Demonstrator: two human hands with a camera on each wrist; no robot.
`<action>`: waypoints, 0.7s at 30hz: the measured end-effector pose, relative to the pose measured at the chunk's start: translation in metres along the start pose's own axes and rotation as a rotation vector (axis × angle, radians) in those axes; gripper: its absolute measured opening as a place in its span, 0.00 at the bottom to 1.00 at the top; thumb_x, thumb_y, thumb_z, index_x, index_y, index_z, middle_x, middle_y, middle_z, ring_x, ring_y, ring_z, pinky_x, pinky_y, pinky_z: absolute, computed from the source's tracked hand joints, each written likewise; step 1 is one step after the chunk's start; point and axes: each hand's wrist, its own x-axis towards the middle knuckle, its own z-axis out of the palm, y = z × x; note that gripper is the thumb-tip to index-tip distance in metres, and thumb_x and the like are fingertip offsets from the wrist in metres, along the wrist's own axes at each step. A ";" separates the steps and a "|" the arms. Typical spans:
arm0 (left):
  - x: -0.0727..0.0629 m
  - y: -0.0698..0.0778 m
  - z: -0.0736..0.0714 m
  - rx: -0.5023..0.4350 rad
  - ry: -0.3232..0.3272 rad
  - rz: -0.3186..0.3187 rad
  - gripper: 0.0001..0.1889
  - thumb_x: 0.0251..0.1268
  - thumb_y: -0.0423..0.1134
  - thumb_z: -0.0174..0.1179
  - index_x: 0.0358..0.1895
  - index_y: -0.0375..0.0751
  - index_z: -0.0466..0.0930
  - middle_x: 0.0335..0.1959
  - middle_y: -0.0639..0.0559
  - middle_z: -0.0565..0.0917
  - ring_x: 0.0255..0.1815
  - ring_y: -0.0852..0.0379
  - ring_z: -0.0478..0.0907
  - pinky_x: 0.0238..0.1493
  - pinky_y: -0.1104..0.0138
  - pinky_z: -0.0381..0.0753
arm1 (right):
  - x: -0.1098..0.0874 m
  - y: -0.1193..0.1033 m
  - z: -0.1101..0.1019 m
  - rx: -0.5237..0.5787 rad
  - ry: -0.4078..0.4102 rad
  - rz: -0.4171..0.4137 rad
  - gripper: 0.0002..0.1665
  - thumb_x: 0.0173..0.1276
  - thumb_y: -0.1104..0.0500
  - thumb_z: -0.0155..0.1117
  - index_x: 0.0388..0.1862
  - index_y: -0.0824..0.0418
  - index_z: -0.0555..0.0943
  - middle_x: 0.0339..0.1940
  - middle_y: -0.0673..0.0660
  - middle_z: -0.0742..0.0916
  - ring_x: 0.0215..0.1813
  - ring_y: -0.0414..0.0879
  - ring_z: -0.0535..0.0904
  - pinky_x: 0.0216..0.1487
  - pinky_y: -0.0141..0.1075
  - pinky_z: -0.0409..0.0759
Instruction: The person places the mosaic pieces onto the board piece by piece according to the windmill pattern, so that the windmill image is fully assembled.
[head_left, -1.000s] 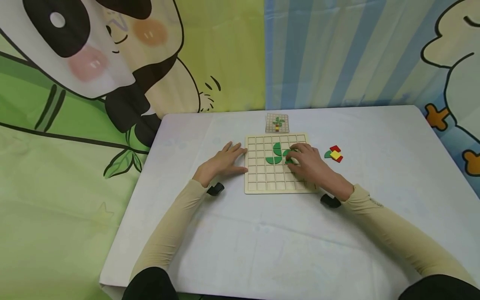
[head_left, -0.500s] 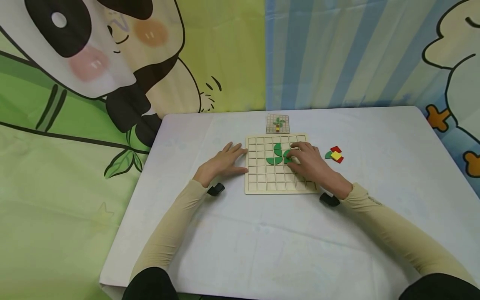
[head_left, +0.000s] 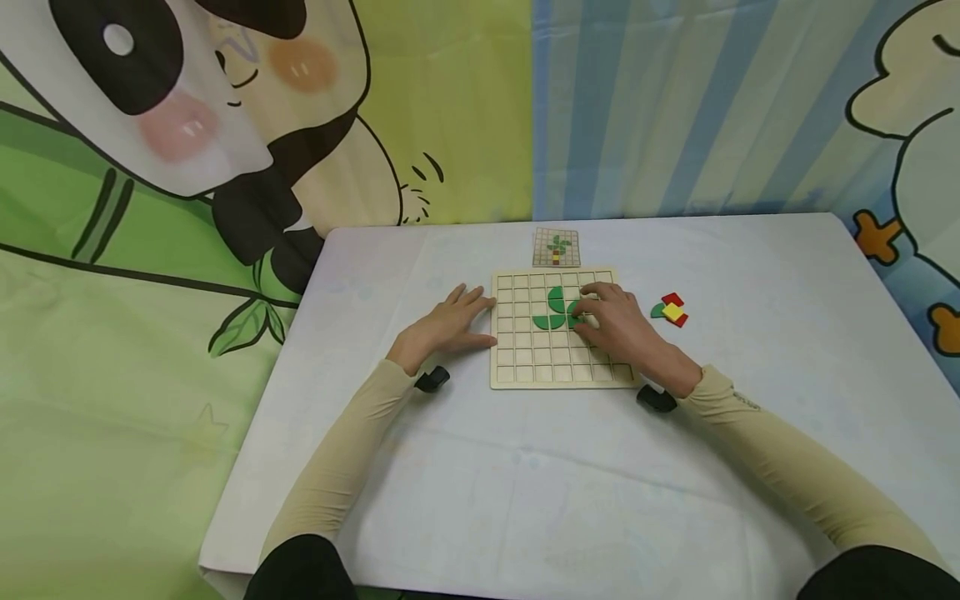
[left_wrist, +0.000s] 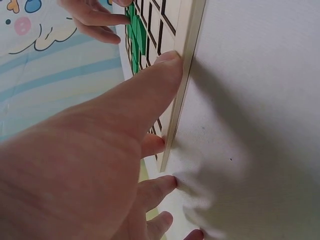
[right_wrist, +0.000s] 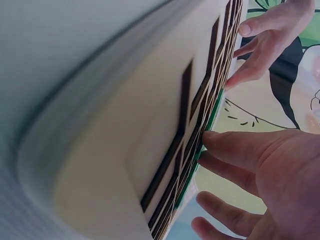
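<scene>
A square wooden grid board [head_left: 525, 377] lies on the white table. Green half-circle pieces [head_left: 549, 322] sit flat on its squares. My left hand [head_left: 442, 325] rests at the board's left edge with fingers spread; in the left wrist view its thumb [left_wrist: 165, 70] touches the rim. Over the board's right half is my right hand [head_left: 618, 325], thumb and forefinger pinching a green half-circle piece [head_left: 573, 310] against the grid. That piece is partly hidden by the fingers. In the right wrist view, the right hand's fingertips [right_wrist: 210, 140] meet the green piece's edge at the board surface.
A small pattern card [head_left: 556, 247] with a green, red and yellow figure lies behind the board. To the right is a loose pile of red, yellow [head_left: 672, 311] and green pieces. A cartoon-printed curtain [head_left: 450, 100] hangs behind the table.
Between the earlier frames and now, the right hand and forearm shift very slightly left, the fingers staying at the green half-circle piece. The left hand keeps its place at the board edge.
</scene>
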 end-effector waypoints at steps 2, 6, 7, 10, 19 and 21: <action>0.000 0.000 0.001 -0.006 -0.002 -0.003 0.42 0.68 0.63 0.59 0.80 0.54 0.54 0.84 0.47 0.45 0.85 0.41 0.31 0.80 0.40 0.48 | 0.000 0.000 0.000 0.001 -0.001 -0.004 0.10 0.69 0.56 0.69 0.46 0.59 0.87 0.67 0.68 0.76 0.70 0.68 0.67 0.61 0.65 0.66; 0.000 0.001 0.002 -0.016 -0.007 -0.006 0.43 0.68 0.63 0.59 0.80 0.53 0.54 0.84 0.46 0.45 0.85 0.41 0.31 0.80 0.40 0.47 | -0.004 0.002 -0.003 0.001 -0.016 0.005 0.13 0.71 0.55 0.67 0.49 0.59 0.86 0.67 0.68 0.76 0.70 0.68 0.67 0.61 0.66 0.67; -0.001 0.001 0.003 -0.019 -0.007 -0.007 0.43 0.68 0.62 0.59 0.80 0.53 0.54 0.84 0.46 0.45 0.85 0.41 0.31 0.80 0.41 0.46 | -0.005 0.003 -0.005 0.002 -0.023 0.012 0.14 0.72 0.54 0.66 0.51 0.60 0.85 0.68 0.68 0.76 0.71 0.68 0.66 0.62 0.66 0.67; -0.001 0.002 0.003 -0.019 -0.007 -0.007 0.42 0.68 0.62 0.59 0.80 0.53 0.54 0.84 0.46 0.46 0.85 0.41 0.31 0.80 0.41 0.46 | -0.009 0.010 -0.014 -0.009 -0.038 0.034 0.16 0.72 0.55 0.65 0.54 0.62 0.83 0.68 0.69 0.75 0.71 0.69 0.65 0.62 0.67 0.67; -0.001 0.003 0.001 -0.006 -0.008 -0.020 0.43 0.68 0.63 0.60 0.81 0.54 0.53 0.84 0.47 0.45 0.85 0.42 0.31 0.81 0.42 0.45 | -0.025 0.046 -0.051 -0.079 -0.108 0.141 0.23 0.72 0.56 0.65 0.61 0.65 0.79 0.72 0.73 0.69 0.73 0.73 0.58 0.62 0.69 0.63; -0.001 0.004 0.000 -0.003 -0.005 -0.020 0.43 0.68 0.62 0.60 0.81 0.54 0.53 0.84 0.47 0.45 0.85 0.42 0.31 0.81 0.42 0.46 | -0.027 0.053 -0.056 -0.102 -0.128 0.177 0.24 0.71 0.55 0.66 0.62 0.64 0.78 0.73 0.73 0.68 0.74 0.73 0.56 0.63 0.70 0.62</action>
